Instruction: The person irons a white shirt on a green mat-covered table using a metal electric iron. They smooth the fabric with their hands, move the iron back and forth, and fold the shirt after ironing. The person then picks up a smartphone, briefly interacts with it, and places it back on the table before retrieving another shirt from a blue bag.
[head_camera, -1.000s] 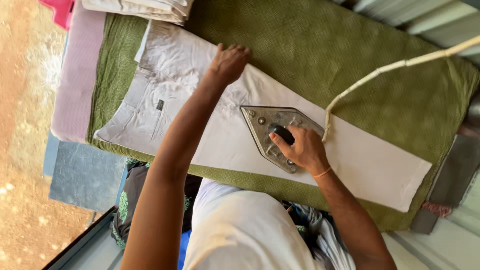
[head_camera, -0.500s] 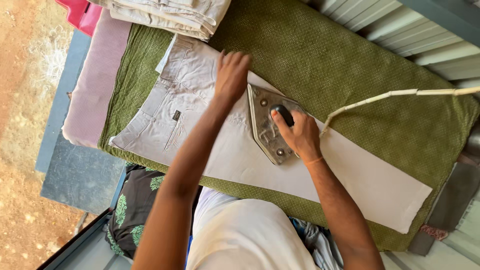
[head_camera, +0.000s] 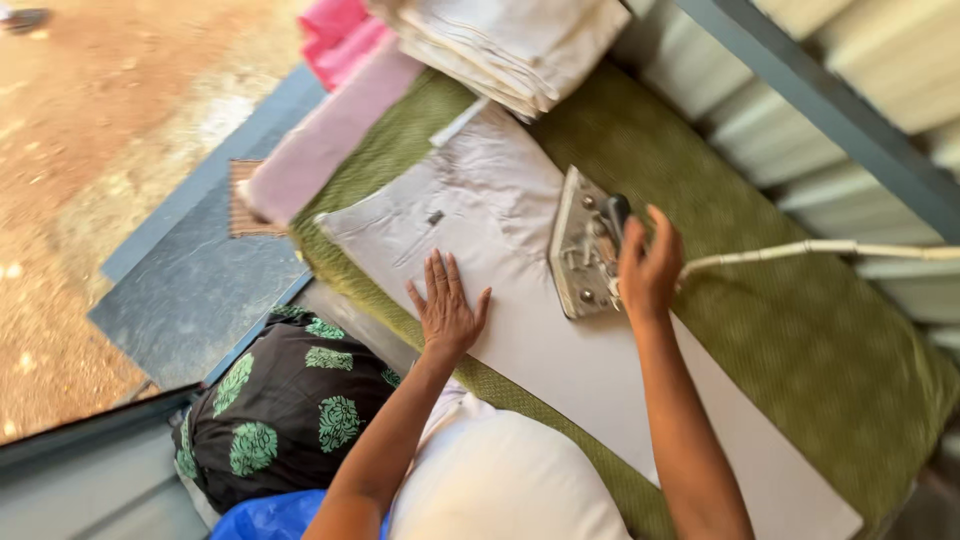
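Hands (head_camera: 447, 305) on smooth, possibly cotton cloth (head_camera: 520, 290)

Beyond the left hand's fingers (head_camera: 440, 275) the garment (head_camera: 480, 215) lies open — iron (head_camera: 583, 245) beside, folded stack (head_camera: 510, 40) farther.

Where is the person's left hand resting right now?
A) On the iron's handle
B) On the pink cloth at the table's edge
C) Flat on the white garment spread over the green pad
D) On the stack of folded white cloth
C: the left hand lies palm down, fingers spread, on the white garment, while the right hand is at the handle of the iron, apart from it.
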